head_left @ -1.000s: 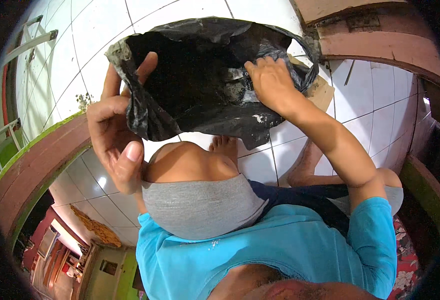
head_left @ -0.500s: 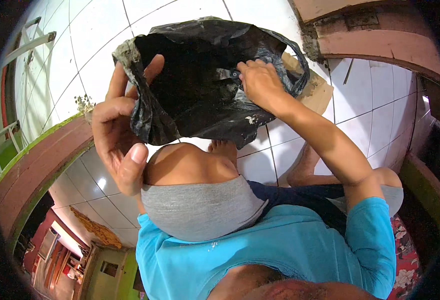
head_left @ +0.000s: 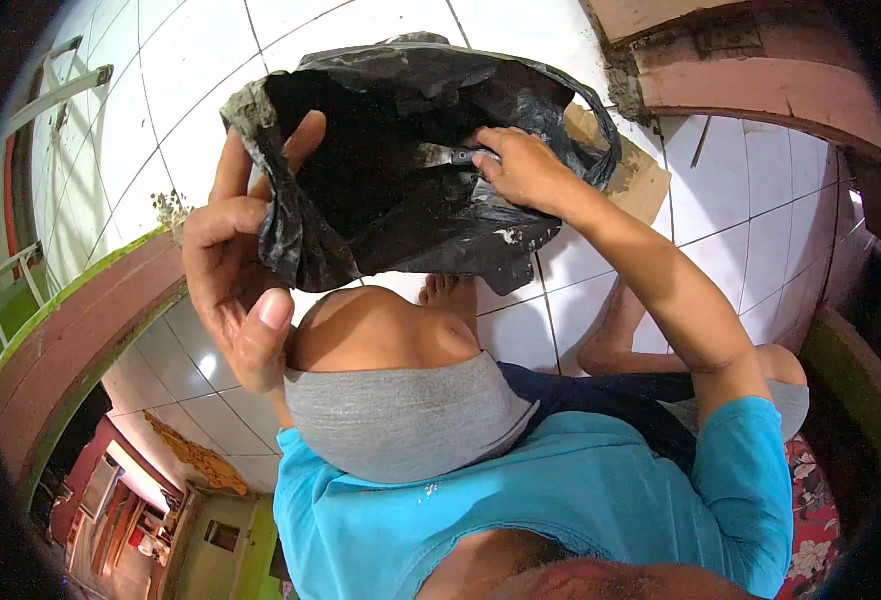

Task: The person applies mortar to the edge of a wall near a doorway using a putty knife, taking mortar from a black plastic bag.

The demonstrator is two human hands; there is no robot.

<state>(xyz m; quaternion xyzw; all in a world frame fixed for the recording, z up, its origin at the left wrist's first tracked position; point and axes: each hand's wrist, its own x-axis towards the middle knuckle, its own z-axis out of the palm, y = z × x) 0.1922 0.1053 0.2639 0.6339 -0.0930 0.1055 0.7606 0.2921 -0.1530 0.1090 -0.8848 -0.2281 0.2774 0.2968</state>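
Observation:
A black plastic bag (head_left: pixel 381 190) gapes wide in front of me, its inside dark and its rim smeared with grey, paste-like residue. My left hand (head_left: pixel 231 265) holds the left rim between its fingers, with the thumb standing apart. Inside the mouth, my right hand (head_left: pixel 526 170) is closed round the handle of a putty knife (head_left: pixel 451 156). The metal blade points left into the bag and looks smudged with pale material. What lies at the bottom of the bag is too dark to make out.
White floor tiles (head_left: pixel 201 70) spread around the bag. A piece of cardboard (head_left: pixel 646 185) lies beneath its right side. Pinkish painted wooden beams (head_left: pixel 751 95) bound the right, and another beam (head_left: pixel 91 330) runs along the left. A thin stick (head_left: pixel 701 142) lies on the tiles.
My right hand has shifted slightly right and down and turned, so more of the putty knife's handle and blade shows. The left hand keeps its hold on the bag.

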